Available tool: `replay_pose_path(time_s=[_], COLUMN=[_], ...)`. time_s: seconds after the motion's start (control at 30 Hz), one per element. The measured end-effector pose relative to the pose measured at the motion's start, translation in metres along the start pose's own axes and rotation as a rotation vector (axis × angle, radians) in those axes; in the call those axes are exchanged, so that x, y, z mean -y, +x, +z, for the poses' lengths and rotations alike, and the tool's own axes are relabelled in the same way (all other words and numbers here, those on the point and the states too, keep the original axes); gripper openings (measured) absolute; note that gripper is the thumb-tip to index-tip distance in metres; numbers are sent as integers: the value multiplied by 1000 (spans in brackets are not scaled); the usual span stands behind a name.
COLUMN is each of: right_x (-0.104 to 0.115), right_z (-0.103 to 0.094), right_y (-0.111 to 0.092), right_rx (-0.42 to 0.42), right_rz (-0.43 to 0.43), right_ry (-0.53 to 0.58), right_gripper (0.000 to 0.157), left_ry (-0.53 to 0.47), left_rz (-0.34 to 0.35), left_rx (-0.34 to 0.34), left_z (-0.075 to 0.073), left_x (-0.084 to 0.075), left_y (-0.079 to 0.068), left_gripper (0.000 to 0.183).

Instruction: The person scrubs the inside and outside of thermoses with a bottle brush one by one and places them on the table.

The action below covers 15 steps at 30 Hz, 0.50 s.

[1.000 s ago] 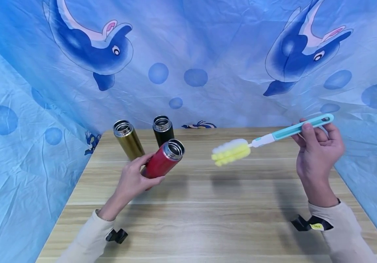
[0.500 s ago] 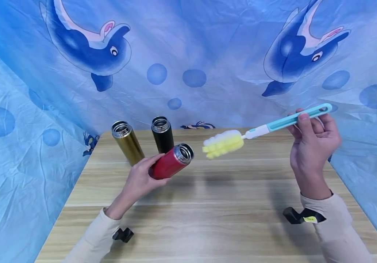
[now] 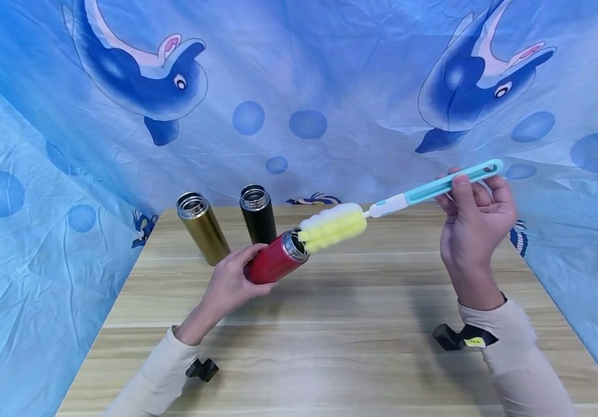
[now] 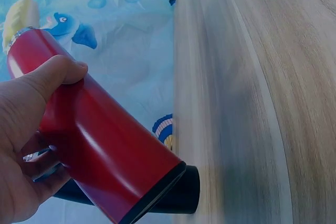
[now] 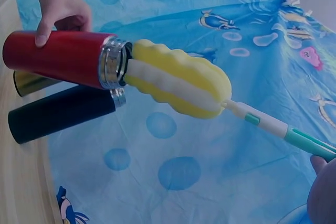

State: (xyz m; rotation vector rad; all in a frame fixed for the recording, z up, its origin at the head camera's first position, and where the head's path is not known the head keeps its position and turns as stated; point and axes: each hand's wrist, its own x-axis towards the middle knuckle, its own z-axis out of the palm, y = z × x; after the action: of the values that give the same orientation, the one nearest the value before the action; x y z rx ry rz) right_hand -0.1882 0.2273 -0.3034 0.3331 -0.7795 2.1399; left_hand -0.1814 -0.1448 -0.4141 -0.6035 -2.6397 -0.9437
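My left hand [image 3: 233, 278] grips a red thermos bottle [image 3: 274, 260] round its body and holds it above the table, its uncapped steel mouth tilted up to the right. In the right wrist view the red bottle [image 5: 58, 56] lies level with its mouth facing the sponge. My right hand [image 3: 478, 231] pinches the teal handle of a bottle brush [image 3: 429, 188]. The brush's yellow and white sponge head [image 3: 334, 226] has its tip at the bottle's mouth; most of the sponge is outside. How far the tip enters is hard to tell.
A gold thermos bottle [image 3: 205, 231] and a black thermos bottle [image 3: 258, 215] stand uncapped at the back left of the wooden table [image 3: 330, 359]. Blue dolphin-print sheeting [image 3: 351, 81] hangs behind the table and along its sides.
The right hand has moved left with the brush, bringing the sponge to the red bottle's mouth. The left hand has shifted right and tipped the bottle further over.
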Motion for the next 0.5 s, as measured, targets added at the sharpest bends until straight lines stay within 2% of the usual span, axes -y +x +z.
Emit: replay_pose_path(time_s=[0.3,0.5], right_x=[-5,-4], right_z=[1,1], right_y=[-4,-6], right_rx=[43,82], right_rz=[-45,-69], right_ry=[-61,-103], right_gripper=[29,30], left_ry=[-29,6], left_rz=[9,59], left_rx=[-9,-32], left_z=[6,9], left_x=[-5,-7], left_y=[-2,-2], left_gripper=[77,79])
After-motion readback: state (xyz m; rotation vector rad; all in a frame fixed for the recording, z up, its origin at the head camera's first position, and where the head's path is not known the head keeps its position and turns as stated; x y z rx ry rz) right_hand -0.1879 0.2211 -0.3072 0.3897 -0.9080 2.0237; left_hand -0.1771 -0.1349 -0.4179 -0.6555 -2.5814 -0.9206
